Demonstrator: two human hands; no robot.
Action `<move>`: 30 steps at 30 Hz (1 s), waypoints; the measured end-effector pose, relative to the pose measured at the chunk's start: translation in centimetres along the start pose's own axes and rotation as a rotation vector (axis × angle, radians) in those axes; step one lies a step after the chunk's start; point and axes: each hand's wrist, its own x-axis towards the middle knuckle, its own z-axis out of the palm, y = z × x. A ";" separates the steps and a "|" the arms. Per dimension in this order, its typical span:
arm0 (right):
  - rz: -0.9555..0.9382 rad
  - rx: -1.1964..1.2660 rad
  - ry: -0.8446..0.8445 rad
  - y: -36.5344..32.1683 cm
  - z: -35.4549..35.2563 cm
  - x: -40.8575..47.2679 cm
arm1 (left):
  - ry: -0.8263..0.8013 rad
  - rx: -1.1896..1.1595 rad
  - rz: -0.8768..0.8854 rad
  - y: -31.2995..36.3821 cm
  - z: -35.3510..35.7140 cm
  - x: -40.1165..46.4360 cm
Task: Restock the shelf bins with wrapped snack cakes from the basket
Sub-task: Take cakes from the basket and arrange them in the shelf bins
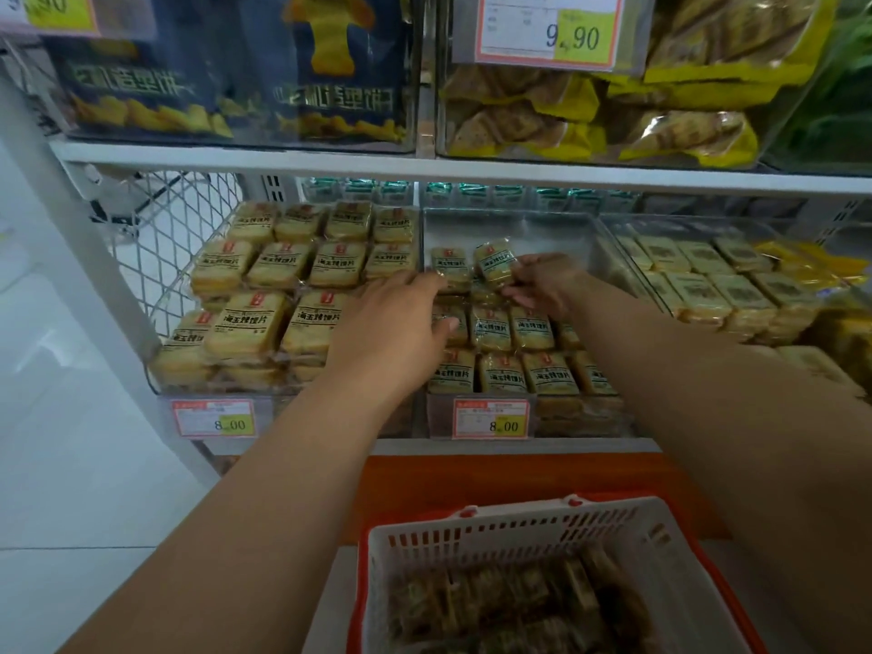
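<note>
At the far left a wire mesh panel point(160, 247) closes the shelf's end; beside it the left bin point(188, 387) is packed with large yellow snack cakes in neat rows, a price tag point(214, 419) marked 8.00 on its front; the left hand point(391, 318) reaches across that bin's right edge into the middle bin point(519, 224), fingers spread and fairly straight, fingertips resting on the wrapped cakes point(490, 329) of the second row, gripping nothing as far as I can see; the middle bin's front rows are filled, while its back is mostly bare; there the right hand point(542, 283) pinches one wrapped cake point(495, 265) by its lower edge, tilted, just beside a cake already lying in the back row point(450, 269); further right another bin point(698, 285) holds paler packets; below, the white basket point(472, 535) with a red rim sits near the person, more cakes blurred inside it.

Judging from this, the held cake is being set into the back row; the wrapper is slick and the pinch is slight, so it could slip and land askew or slide into the gap behind; the left hand, pressing on the row in front, might nudge those cakes out of line or crush soft ones if it leans; either forearm could brush the front row.
</note>
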 end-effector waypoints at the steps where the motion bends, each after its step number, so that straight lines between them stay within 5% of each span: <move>1: 0.005 0.033 0.003 0.1 -0.1 0.1 | 0.013 -0.007 0.003 0.0 0.0 0.0; 8: -0.009 -0.117 0.082 1.0 0.6 0.9 | 0.031 -0.050 -0.018 0.9 0.1 -0.3; 13: -0.190 -0.661 0.095 0.8 -0.1 0.8 | 0.027 -0.041 -0.025 1.0 0.2 -0.1; 21: -0.222 -0.559 0.114 1.4 0.8 1.2 | 0.040 -0.025 -0.015 1.1 0.5 0.0; 30: -0.316 -0.829 0.152 1.3 0.8 0.3 | 0.043 0.056 0.002 1.4 0.5 0.1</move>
